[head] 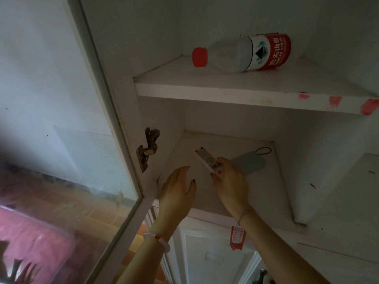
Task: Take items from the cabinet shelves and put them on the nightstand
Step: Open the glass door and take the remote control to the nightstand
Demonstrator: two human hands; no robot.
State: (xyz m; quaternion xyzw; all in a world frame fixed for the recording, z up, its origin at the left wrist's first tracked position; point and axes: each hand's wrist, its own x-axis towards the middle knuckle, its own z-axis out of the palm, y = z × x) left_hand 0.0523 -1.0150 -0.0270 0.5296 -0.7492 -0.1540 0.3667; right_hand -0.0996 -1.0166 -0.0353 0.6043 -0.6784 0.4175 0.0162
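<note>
Counts: 1 water bottle lying on upper shelf; 1 white remote, 1 grey flat case on lower shelf; 2 shelves; 2 hands; 1 glass door; 1 hinge

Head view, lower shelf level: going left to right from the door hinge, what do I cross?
Door hinge → left hand, open and empty → white remote, held by the right hand → grey flat item with a cord loop.
</note>
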